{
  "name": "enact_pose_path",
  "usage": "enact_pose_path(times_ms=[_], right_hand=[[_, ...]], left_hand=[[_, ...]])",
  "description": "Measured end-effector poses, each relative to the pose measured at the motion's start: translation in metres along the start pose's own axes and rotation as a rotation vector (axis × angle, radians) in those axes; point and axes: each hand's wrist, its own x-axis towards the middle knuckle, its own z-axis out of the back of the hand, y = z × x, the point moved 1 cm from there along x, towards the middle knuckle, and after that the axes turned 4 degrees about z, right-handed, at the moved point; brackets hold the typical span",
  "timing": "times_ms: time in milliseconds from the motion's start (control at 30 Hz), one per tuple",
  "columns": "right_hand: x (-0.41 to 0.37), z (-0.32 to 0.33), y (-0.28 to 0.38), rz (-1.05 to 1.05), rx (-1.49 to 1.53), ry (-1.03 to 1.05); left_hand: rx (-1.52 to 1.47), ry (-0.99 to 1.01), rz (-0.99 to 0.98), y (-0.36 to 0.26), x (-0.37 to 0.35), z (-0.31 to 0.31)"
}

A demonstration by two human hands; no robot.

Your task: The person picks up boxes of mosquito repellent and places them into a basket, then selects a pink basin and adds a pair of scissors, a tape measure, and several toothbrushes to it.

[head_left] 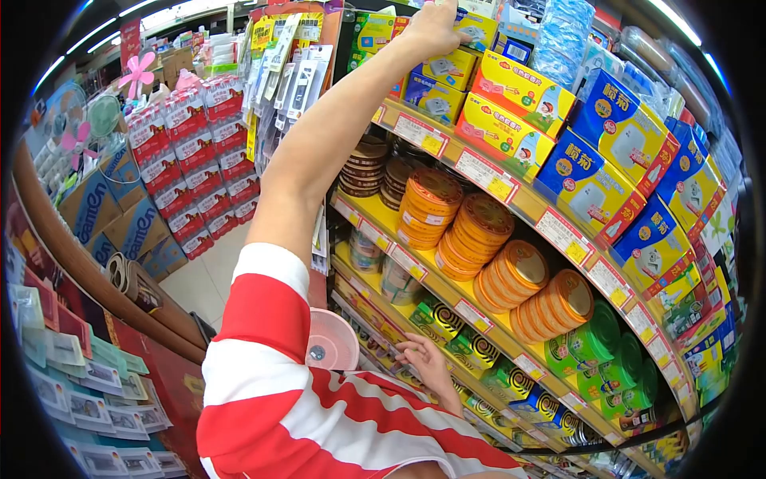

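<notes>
Glossy card boxes (511, 89), matt cloth sleeve (259, 315), smooth orange containers (431, 199) — probably metal or plastic — shiny plastic-wrapped packs (187, 120).

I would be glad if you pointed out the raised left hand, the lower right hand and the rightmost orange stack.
Raised left hand (435, 32): head view, back of the hand.
Lower right hand (428, 363): head view, back of the hand.
Rightmost orange stack (575, 294): head view, round lid.

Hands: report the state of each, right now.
Left hand: raised to the upper boxes, partly cut off by the picture's edge; grip cannot be told.
Right hand: open, fingers loosely bent, nothing visible in it.
</notes>
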Motion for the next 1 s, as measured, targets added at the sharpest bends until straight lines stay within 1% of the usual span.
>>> enact_pose_path(times_ms=[33, 67, 167, 200, 300, 400, 500, 600, 700, 900, 1000], right_hand=[[0.000, 0.000, 0.000, 0.006, -0.002, -0.002], [0.000, 0.000, -0.001, 0.011, -0.002, -0.006], [-0.001, 0.002, -0.004, 0.026, 0.000, -0.012], [-0.001, 0.002, -0.004, 0.031, 0.001, -0.011], [-0.001, 0.000, -0.004, 0.018, -0.001, -0.018], [0.000, -0.002, -0.005, 0.020, 0.007, -0.016], [0.002, -0.003, -0.005, 0.021, 0.017, -0.025], [0.002, -0.002, -0.009, 0.042, 0.002, -0.017], [0.002, -0.003, -0.010, 0.053, 0.000, -0.018], [0.003, -0.004, -0.011, 0.050, 0.007, -0.016], [0.002, -0.006, -0.010, 0.032, -0.006, -0.029]], left_hand=[[-0.020, -0.001, 0.006, -0.001, 0.000, -0.002], [0.013, -0.117, -0.102, 0.004, 0.001, -0.008], [0.045, 0.011, 0.046, 0.003, 0.005, -0.009], [0.059, -0.015, 0.048, 0.004, 0.006, -0.011], [0.045, -0.071, 0.021, 0.004, 0.004, -0.014], [0.010, -0.009, 0.044, 0.000, 0.002, -0.008], [0.007, 0.042, -0.014, 0.002, 0.003, -0.004], [-0.019, 0.014, 0.002, -0.002, -0.003, 0.002], [-0.001, -0.121, -0.052, 0.001, -0.005, -0.003], [-0.031, -0.095, -0.123, 0.007, 0.001, -0.007], [-0.075, -0.042, -0.056, -0.003, -0.005, 0.001]])
